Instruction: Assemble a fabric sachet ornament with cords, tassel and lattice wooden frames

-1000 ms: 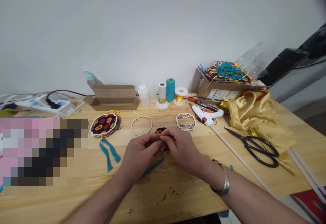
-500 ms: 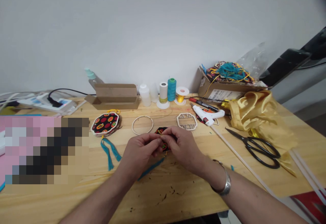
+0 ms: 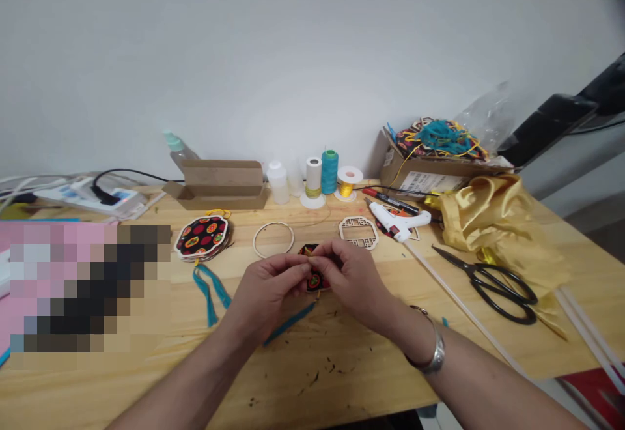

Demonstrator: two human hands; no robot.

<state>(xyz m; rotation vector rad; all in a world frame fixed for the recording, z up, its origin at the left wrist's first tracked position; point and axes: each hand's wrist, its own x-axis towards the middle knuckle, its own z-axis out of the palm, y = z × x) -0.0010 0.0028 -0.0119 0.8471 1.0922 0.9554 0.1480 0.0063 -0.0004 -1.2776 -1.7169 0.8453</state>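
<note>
My left hand [image 3: 273,281] and my right hand [image 3: 344,277] meet in the middle of the table, thumbs and forefingers pinched together. Between the fingertips shows a bit of thin yellow cord [image 3: 308,253], mostly hidden by the fingers. Under them lies a black patterned fabric ornament [image 3: 316,280] with red and green motifs, partly covered by both hands. Its teal tassel [image 3: 291,323] stretches toward the lower left. Behind the hands rest a thin wooden ring [image 3: 256,247] and a wooden lattice frame [image 3: 359,245].
At left lies a stack of fabric ornaments [image 3: 201,238] with teal tassels. To the right are a white glue gun [image 3: 400,225], black scissors [image 3: 471,270] and gold cloth [image 3: 493,221]. Thread spools [image 3: 329,172], a bottle [image 3: 278,184] and cardboard boxes [image 3: 222,197] line the wall.
The fingers shift slightly at the pinch, and a little more of the fabric ornament shows between the hands. Everything else stays in place.
</note>
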